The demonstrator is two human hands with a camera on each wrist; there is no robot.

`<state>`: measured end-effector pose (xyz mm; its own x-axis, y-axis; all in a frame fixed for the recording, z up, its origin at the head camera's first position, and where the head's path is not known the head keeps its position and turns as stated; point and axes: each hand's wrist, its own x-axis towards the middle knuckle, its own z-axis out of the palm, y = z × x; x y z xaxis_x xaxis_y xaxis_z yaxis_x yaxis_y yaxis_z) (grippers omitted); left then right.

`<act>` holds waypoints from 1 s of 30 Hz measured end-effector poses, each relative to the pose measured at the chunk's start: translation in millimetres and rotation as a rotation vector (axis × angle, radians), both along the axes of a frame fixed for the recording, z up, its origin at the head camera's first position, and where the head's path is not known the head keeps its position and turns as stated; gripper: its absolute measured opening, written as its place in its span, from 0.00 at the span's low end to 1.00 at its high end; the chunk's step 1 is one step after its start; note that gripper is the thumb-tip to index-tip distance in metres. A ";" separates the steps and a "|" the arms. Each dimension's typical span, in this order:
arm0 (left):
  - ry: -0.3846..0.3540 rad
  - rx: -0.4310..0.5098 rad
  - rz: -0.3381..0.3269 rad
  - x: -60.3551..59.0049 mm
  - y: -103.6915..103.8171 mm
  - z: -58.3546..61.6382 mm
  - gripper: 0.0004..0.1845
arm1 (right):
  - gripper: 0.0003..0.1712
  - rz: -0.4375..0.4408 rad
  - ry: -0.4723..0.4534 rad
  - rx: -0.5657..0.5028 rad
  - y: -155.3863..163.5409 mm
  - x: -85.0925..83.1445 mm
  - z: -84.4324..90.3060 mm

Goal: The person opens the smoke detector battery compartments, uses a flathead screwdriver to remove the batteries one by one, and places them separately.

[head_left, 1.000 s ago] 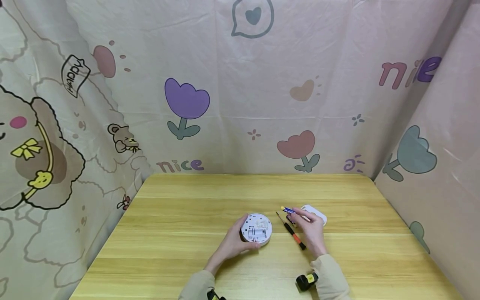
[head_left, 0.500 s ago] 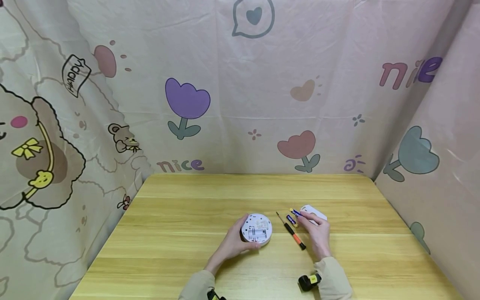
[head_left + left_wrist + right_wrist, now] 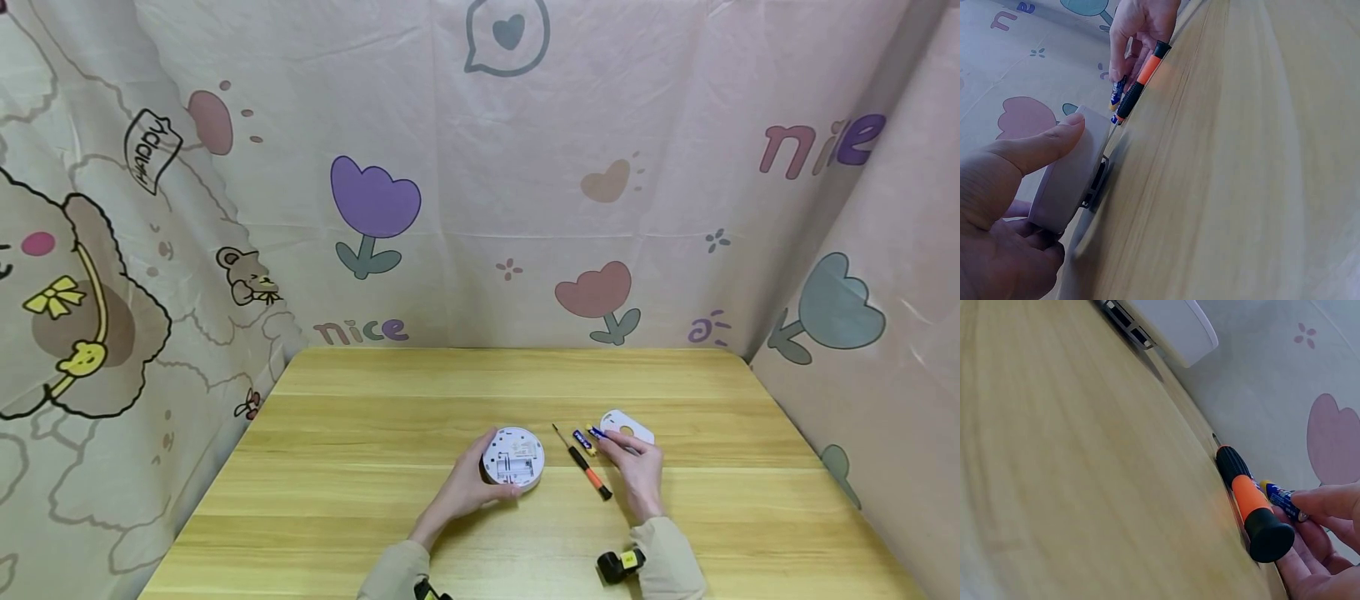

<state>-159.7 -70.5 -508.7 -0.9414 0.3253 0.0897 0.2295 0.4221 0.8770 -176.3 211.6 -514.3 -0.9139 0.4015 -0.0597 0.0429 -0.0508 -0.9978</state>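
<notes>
At the lower centre of the head view, on a wooden table (image 3: pixel 375 417), the left hand (image 3: pixel 461 487) curls its fingers and thumb around the rim of a round white device (image 3: pixel 513 457), which lies with its open battery bay facing up; in the left wrist view the thumb (image 3: pixel 1041 147) presses along the device's side wall. Just right of the device, a screwdriver (image 3: pixel 583 462) with a black-and-orange handle lies on the table, its thin tip pointing to the upper left of the frame. Right of the screwdriver, the right hand (image 3: pixel 637 471) pinches a blue battery (image 3: pixel 597 433) between its fingertips, low over the table; the right wrist view shows a fingertip (image 3: pixel 1325 500) set on that battery just beyond the screwdriver's handle. A second battery (image 3: pixel 582 441) lies on the table between the screwdriver and the held one. A white cover plate (image 3: pixel 628 427) lies just behind the right hand. A patterned cloth backdrop (image 3: pixel 480 167) fills the upper half of the frame.
</notes>
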 end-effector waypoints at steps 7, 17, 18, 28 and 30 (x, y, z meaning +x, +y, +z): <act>0.000 0.005 -0.001 0.0 -0.3 0.6 0.58 | 0.19 -0.006 -0.012 0.125 1.3 -1.5 -2.9; 0.011 0.004 -0.005 0.1 0.0 0.6 0.58 | 0.16 0.009 -0.031 0.270 -0.1 -1.1 -4.2; 0.010 0.005 -0.006 0.2 0.0 0.6 0.58 | 0.16 0.015 -0.035 0.284 0.0 -0.8 -4.5; 0.000 0.007 -0.003 0.3 -0.1 -0.3 0.58 | 0.14 0.045 -0.030 0.361 1.0 -0.2 -6.9; 0.001 0.007 -0.004 0.3 -0.3 -0.3 0.58 | 0.14 0.048 -0.027 0.371 1.3 -0.8 -7.4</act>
<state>-159.4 -70.8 -509.0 -0.9399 0.3285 0.0930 0.2322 0.4153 0.8796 -177.0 212.9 -521.7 -0.9321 0.3576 0.0572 0.0634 0.3168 -0.9464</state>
